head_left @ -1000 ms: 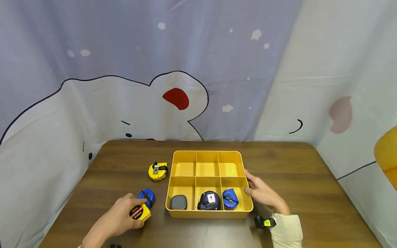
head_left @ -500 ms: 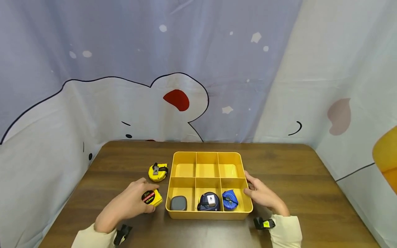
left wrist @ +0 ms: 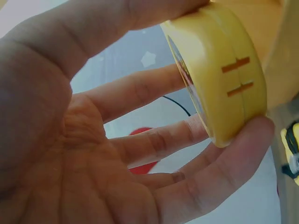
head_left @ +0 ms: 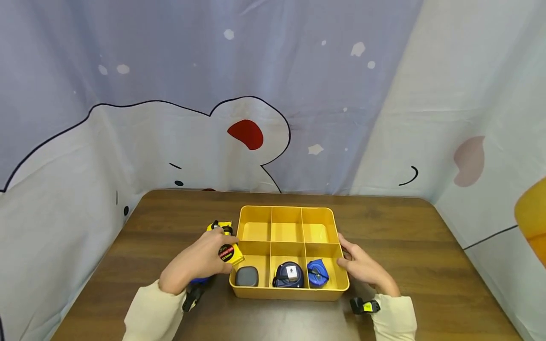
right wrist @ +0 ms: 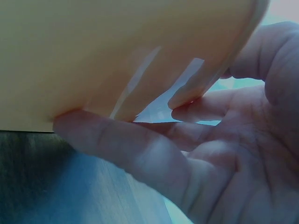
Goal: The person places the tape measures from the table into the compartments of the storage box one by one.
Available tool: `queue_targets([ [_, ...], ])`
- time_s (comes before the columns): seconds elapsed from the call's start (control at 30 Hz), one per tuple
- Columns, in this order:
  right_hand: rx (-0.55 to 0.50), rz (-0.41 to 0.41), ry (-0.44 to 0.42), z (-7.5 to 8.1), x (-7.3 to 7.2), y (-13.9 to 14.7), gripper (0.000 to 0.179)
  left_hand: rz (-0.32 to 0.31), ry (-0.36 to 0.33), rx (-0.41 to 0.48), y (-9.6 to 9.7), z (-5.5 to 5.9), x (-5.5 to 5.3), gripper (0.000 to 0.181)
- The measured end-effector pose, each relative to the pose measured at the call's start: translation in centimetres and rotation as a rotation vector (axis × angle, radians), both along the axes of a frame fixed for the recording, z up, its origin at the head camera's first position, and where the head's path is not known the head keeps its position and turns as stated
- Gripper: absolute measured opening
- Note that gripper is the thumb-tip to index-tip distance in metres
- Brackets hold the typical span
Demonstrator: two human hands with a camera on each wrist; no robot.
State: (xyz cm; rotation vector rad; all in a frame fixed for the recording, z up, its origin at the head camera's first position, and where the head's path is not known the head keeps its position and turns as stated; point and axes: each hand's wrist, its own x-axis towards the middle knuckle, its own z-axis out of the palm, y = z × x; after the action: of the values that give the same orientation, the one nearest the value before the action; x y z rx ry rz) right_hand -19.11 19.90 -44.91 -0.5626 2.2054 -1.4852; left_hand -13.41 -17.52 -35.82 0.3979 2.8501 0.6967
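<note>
My left hand (head_left: 198,260) pinches a yellow tape measure (head_left: 233,255) with a black-and-red "2m" label, held at the left edge of the yellow divided box (head_left: 290,294). In the left wrist view, thumb and fingertips grip the casing of this yellow tape measure (left wrist: 224,79) by its edges. At the box's right wall, my right hand (head_left: 367,270) holds on, thumb at the rim and fingers along the outside. The right wrist view has fingertips against the outer wall (right wrist: 93,60). The front row bears a grey rounded-square case (head_left: 247,276), a dark navy tape measure (head_left: 288,275) and a blue tape measure (head_left: 317,273).
Behind the left hand lies another yellow tape measure (head_left: 225,226) with a black strap, partly covered. A second blue tape measure (head_left: 199,281) shows slightly beneath the left wrist. All stand on a brown wooden table (head_left: 405,237), with a printed curtain (head_left: 320,94) behind.
My left hand has carried the yellow tape measure from beside the blue one, rightward and away from me, to the box's left edge. The right hand keeps its place at the box.
</note>
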Motion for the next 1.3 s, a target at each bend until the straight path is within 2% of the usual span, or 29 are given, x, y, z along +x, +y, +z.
queue_targets([
  [0.17,-0.001,0.006,0.03,-0.1,0.0,0.1,0.067,-0.03,0.009,-0.019,1.7,0.4,-1.2,0.057],
  [0.3,-0.027,0.029,-0.01,-0.3,0.0,0.2,0.068,-0.05,0.017,-0.023,3.2,0.4,-2.0,0.056],
  [0.43,-0.021,0.014,0.001,-0.2,-0.1,0.2,0.068,-0.075,0.056,-0.018,4.4,0.5,-3.0,0.053],
  [0.63,-0.015,0.024,-0.027,-0.2,0.1,0.2,0.068,-0.144,0.075,-0.028,6.2,0.4,-4.1,0.053],
  [0.8,-0.02,0.021,-0.04,0.0,0.3,0.5,0.068,-0.187,0.101,-0.058,7.8,0.8,-5.0,0.05],
  [0.93,-0.005,0.023,-0.005,0.1,0.4,0.6,0.069,-0.212,0.078,-0.055,9.1,1.2,-5.5,0.051],
  [1.3,-0.008,-0.003,-0.036,-0.2,0.4,0.7,0.068,-0.273,0.065,-0.078,12.0,1.6,-6.2,0.05],
])
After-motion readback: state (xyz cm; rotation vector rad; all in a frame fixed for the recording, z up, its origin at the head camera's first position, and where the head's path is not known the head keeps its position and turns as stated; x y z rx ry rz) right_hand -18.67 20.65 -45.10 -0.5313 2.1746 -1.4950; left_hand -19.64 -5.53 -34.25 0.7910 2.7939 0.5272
